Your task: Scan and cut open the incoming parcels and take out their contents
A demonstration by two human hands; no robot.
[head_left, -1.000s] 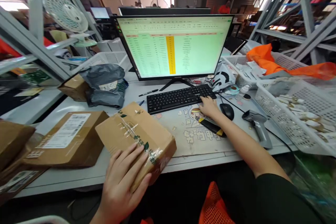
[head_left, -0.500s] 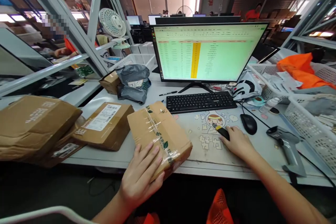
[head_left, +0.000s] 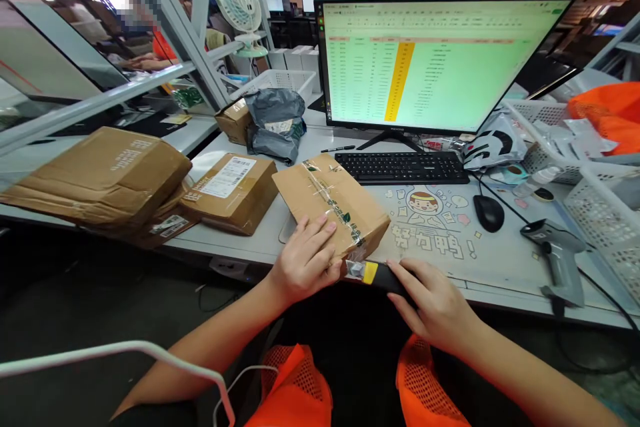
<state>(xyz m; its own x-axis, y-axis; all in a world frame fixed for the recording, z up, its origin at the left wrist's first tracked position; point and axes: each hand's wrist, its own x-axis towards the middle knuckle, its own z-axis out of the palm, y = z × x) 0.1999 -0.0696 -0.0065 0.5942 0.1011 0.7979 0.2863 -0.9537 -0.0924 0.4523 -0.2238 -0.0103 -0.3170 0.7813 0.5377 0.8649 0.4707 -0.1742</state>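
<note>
A taped cardboard box (head_left: 340, 200) with green leaf prints lies at an angle at the desk's front edge. My left hand (head_left: 307, 257) grips its near left corner, fingers across the top and thumb low on the near side. In my right hand (head_left: 425, 297) is a black and yellow utility knife (head_left: 383, 276), held by its handle. Its metal front end meets the box's near side, just right of my left fingers; the blade tip is hard to make out.
Left of the box lie a labelled carton (head_left: 230, 193) and a larger brown package (head_left: 107, 170). A keyboard (head_left: 400, 167), mouse (head_left: 489, 213) and barcode scanner (head_left: 557, 260) sit to the right, below a monitor (head_left: 445, 73). Behind stands a grey plastic parcel (head_left: 277, 123).
My right hand has brought the utility knife from the desk mat left and toward me, to the box's near side. My left hand stays on the box; the head view has tilted down.
</note>
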